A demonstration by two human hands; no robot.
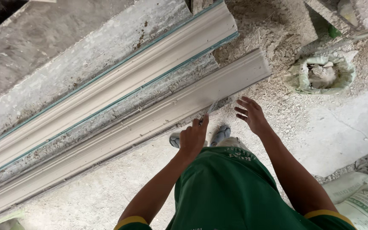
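Observation:
A long white plaster cornice moulding lies slantwise on a low bench, its near end at the right. My left hand is shut on a small thin blade, whose tip rests against the lower edge of this moulding close to its end. My right hand hovers open with fingers spread just below the moulding's end, touching nothing. A second, wider moulding with thin teal edges lies parallel above the first.
My feet stand on a dusty concrete floor strewn with plaster crumbs. An open sack of plaster lumps sits at the upper right. A printed white sack lies at the lower right. A grey slab runs behind the mouldings.

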